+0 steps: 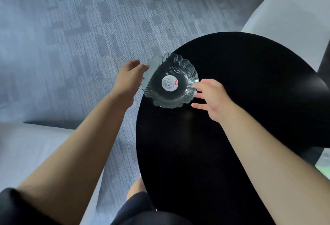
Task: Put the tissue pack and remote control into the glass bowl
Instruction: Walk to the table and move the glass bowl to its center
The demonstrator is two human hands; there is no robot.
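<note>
Clear scalloped ribbed glass bowl at 10 o'clock edge of round black table, partly overhanging the rim, round white sticker at centre. Left hand at bowl's 9 o'clock, fingers loosely spread, holding nothing, near rim; contact unclear. Right hand at bowl's 4 o'clock, fingers splayed wide, fingertips at the rim, gripping nothing. Bowl empty. Grey carpet beyond, from 9 to 12 o'clock.

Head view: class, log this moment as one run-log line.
bowl: empty, overhanging table edge | left hand: open, at rim | right hand: open, at rim | tissue pack, remote: not in view
</note>
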